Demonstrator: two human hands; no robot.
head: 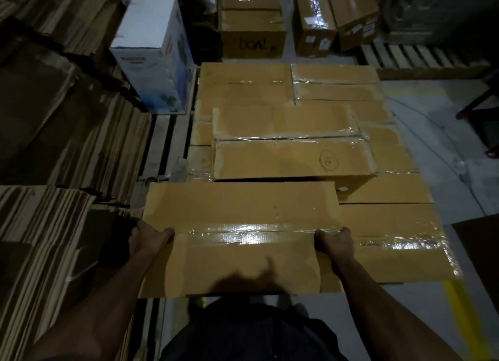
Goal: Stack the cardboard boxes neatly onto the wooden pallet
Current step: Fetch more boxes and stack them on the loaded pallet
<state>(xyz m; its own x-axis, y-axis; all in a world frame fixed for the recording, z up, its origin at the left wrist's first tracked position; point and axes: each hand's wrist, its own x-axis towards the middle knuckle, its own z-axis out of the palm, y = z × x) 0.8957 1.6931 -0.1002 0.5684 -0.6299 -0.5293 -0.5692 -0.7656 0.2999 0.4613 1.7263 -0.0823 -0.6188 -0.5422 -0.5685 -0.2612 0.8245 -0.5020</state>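
I hold a long taped cardboard box [240, 225] level in front of me. My left hand [149, 237] grips its left end and my right hand [334, 240] grips its right end. Beyond it, a layer of taped cardboard boxes [378, 225] covers the wooden pallet [159, 150], whose slats show at the left. One box marked with a circled number [291, 155] lies on top of that layer, just past the held box. The held box hangs over the near left part of the pallet.
Stacks of flat cardboard sheets [54, 144] fill the left side. A white printed box [154, 52] stands at the back left. More brown boxes [253, 22] and another pallet [405, 55] are at the back. Grey floor with a yellow line [464, 320] lies to the right.
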